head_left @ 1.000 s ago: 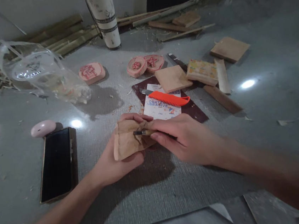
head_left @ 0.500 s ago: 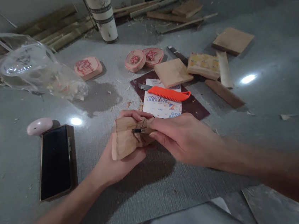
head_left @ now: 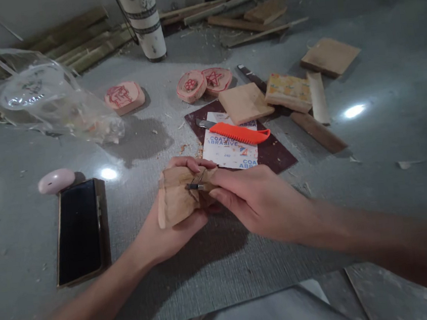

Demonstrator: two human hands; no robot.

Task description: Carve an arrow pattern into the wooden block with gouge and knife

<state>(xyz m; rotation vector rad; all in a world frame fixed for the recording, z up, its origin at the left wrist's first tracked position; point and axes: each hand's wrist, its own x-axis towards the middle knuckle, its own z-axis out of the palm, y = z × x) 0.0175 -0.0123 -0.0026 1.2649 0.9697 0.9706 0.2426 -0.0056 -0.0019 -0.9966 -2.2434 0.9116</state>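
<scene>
— What showed of me in that shot?

— You showed two bare forearms, one at the lower left of the frame, one at the lower right. Your left hand [head_left: 160, 232] and right hand [head_left: 264, 203] were bare as well, and your arms were uncovered right to the frame's edges.

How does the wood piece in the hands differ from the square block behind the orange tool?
The wood piece is held in the left hand, while the square block lies flat on a dark sheet. The wood piece shows dark lines; the square block looks plain. Both are pale wood.
</scene>
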